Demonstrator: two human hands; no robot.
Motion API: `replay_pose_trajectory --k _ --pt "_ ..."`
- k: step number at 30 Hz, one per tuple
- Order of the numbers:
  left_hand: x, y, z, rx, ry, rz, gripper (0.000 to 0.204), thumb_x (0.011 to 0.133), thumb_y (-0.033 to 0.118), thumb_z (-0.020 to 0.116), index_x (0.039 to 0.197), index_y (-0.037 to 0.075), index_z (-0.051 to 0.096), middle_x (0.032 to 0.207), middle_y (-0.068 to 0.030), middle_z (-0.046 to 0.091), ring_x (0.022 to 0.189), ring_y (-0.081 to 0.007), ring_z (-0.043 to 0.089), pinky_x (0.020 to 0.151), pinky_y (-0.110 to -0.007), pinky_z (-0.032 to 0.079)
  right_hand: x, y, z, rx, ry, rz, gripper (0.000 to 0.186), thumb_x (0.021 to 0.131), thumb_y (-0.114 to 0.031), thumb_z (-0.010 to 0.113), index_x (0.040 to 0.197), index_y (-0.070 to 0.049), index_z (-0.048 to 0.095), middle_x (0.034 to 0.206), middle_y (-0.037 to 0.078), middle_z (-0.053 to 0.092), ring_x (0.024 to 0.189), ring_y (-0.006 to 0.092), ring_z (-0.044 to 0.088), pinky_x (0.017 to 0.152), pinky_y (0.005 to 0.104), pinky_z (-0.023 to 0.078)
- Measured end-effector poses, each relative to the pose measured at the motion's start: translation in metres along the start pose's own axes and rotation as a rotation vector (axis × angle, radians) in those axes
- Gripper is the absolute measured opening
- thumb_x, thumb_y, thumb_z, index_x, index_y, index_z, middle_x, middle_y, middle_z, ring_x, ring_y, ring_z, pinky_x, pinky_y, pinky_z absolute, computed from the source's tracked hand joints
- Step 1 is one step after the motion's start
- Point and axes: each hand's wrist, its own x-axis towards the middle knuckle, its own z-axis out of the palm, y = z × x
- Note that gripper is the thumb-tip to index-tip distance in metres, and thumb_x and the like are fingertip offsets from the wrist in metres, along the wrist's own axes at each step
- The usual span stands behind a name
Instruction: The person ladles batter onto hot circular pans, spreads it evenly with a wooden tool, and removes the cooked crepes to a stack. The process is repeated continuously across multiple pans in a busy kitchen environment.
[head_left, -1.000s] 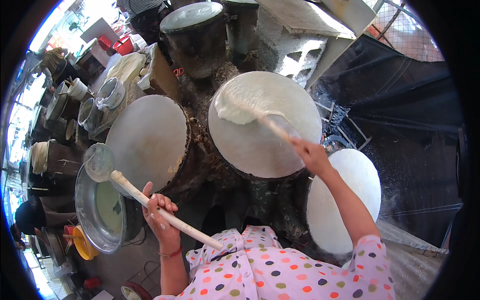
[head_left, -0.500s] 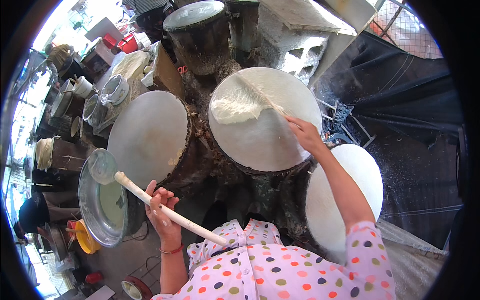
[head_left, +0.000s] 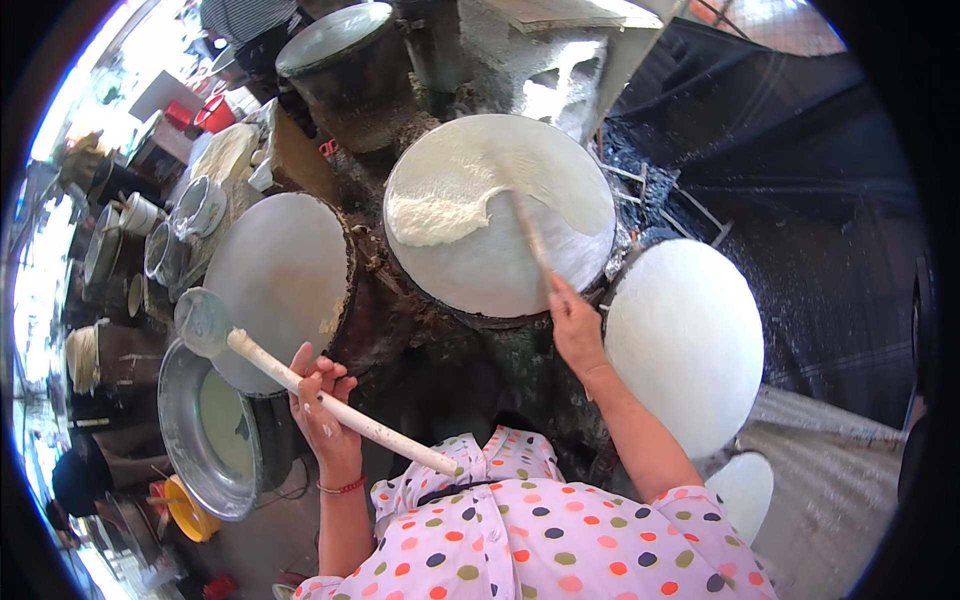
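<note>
Right hand [head_left: 577, 330] grips brown spreader [head_left: 530, 230] over central griddle [head_left: 455, 275]; left hand [head_left: 327, 430], fingers loosely curled, holds ladle [head_left: 388, 434] near-left of griddle. Griddle's near side open: smooth, grey, bare to curved rim. Far side: white batter [head_left: 435, 218], thick, ragged-edged.

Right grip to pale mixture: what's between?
In the head view, a brown stick runs from the right grip toward the pale mixture, over bare round plate.
</note>
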Motion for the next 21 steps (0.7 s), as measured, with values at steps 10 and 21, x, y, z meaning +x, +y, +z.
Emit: replay_pose_trajectory --k 10,21 --pt "0.050 0.034 -0.073 -0.009 -0.201 -0.089 0.038 0.088 0.008 0.056 0.125 -0.001 0.051 0.094 -0.0073 0.059 0.082 -0.0154 0.062 0.069 -0.026 0.058 -0.107 -0.057 0.064 -0.081 0.100 -0.077 0.041 0.093 -0.011 0.052 0.134 -0.014 0.051 0.093 0.017 0.063 0.077 0.0361 0.062 0.069 0.0427 0.051" --pt "0.077 0.090 -0.177 0.014 -0.200 -0.062 0.040 0.089 0.010 0.056 0.127 0.000 0.048 0.096 -0.0067 0.059 0.084 -0.0150 0.062 0.071 -0.026 0.058 -0.021 -0.145 0.304 0.304 0.304 0.399 0.028 0.100 -0.025 0.038 0.116 -0.008 0.052 0.086 0.020 0.059 0.076 0.0382 0.056 0.069 0.0473 0.045"
